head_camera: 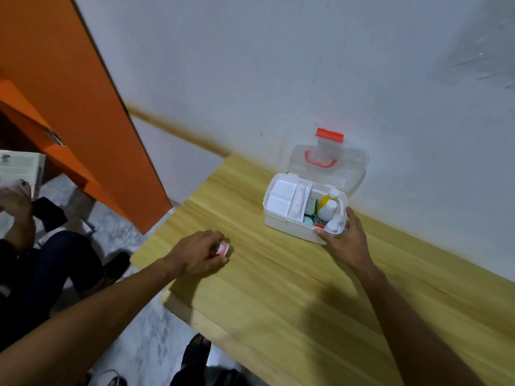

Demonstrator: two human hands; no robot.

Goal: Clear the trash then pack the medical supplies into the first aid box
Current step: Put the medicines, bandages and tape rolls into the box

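- Two bare hands reach over a light wooden table (278,296) set against a pale wall (278,65).
- The left hand (199,250) rests near the table's left edge, its fingers curled down over a small round item (223,248) with a pink-and-white label; the item is blurred and what it is cannot be told.
- The right hand (345,238) grips the near right corner of the first aid box (289,225), thumb on the front rim and fingers wrapped round the right end.
- The white box sits at the back of the table, close to the wall, well apart from the left hand.
- Its clear lid (348,171) stands open, tilted back towards the wall, with a red handle (320,161) and a red latch (329,135).
- A white divided tray (280,197) fills the box's left part.
- The right part holds a yellow bottle (325,201), small white bottles (335,221) and a green packet (308,219).
- An orange panel (69,93) slants up on the left.
- At the far left another person's hand (14,201) holds a printed booklet (21,165).
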